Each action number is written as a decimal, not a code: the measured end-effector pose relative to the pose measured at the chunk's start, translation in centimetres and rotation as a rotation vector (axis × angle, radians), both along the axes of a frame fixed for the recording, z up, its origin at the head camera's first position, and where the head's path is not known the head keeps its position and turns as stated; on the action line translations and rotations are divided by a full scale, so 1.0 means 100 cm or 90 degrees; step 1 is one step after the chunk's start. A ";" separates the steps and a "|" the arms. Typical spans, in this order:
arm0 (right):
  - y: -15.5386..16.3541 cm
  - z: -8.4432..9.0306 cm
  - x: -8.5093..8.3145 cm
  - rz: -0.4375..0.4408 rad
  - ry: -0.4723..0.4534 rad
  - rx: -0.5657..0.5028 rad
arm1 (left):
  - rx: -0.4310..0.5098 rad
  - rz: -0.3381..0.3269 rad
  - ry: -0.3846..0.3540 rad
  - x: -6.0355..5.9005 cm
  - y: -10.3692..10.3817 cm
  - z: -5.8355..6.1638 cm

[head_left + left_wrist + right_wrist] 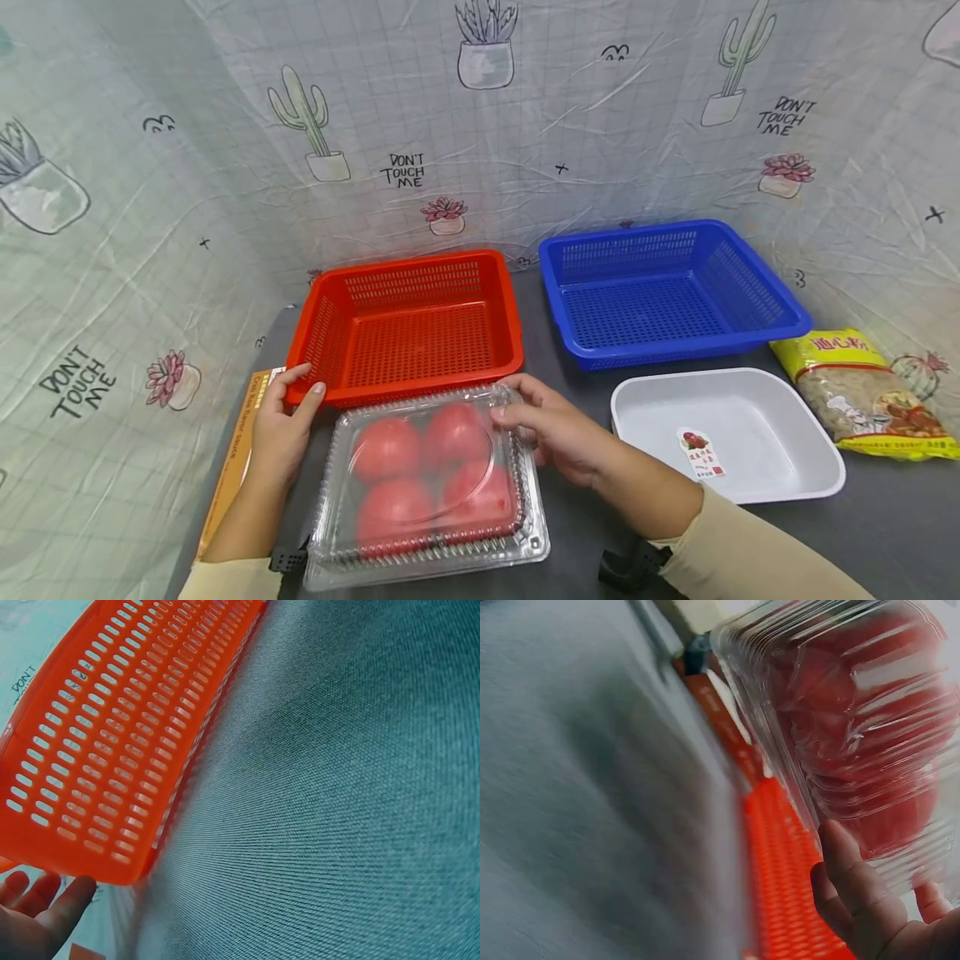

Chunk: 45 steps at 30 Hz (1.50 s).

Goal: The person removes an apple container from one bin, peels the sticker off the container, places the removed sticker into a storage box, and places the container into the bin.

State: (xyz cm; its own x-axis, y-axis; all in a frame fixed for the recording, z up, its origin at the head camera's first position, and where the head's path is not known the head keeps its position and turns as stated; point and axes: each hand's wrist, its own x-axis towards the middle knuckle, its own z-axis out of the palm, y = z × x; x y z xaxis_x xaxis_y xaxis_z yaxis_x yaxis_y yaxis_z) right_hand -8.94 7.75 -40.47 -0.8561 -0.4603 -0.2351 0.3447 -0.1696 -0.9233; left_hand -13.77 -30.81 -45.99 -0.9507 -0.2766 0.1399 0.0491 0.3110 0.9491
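My right hand (pixel 558 429) grips the right edge of a clear plastic clamshell box (pixel 525 500), its thumb on top of the lid. Several red tomatoes (pixel 393 500) sit inside the box, which is tilted in front of the red basket and overlaps its front rim in the head view. In the right wrist view, the fingers (pixel 847 870) lie against the ribbed side of the box. My left hand (pixel 281 425) holds the near left corner of the red plastic basket (pixel 420 333), thumb at the front rim and fingers at the left rim. Nothing lies in that basket.
A blue basket (pixel 637 308) stands at the back right. Before it is a white tray (pixel 787 433) with a sticker inside. A yellow-topped pasta bag (pixel 862 396) lies at the far right. An orange sauce box (pixel 236 454) is beside my left forearm. A printed curtain (pixel 540 133) encloses the table.
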 end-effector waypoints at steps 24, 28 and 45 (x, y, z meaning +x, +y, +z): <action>-0.010 0.118 -0.158 -0.076 0.033 0.089 | 0.028 -0.008 -0.052 -0.001 -0.003 0.006; -0.022 0.114 -0.187 -0.077 0.017 0.088 | 0.047 -0.016 -0.038 -0.004 -0.002 0.005; -0.068 0.065 -0.258 0.002 -0.058 0.154 | 0.123 0.009 -0.060 -0.004 -0.002 0.005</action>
State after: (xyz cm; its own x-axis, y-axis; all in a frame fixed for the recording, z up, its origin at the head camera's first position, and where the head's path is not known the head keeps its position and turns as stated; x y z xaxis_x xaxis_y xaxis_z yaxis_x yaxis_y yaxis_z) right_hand -34.75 0.92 -33.97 -0.8254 -0.3839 -0.4140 0.4278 0.0534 -0.9023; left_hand -14.17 -31.00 -45.54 -0.9527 -0.3038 -0.0062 -0.0458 0.1234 0.9913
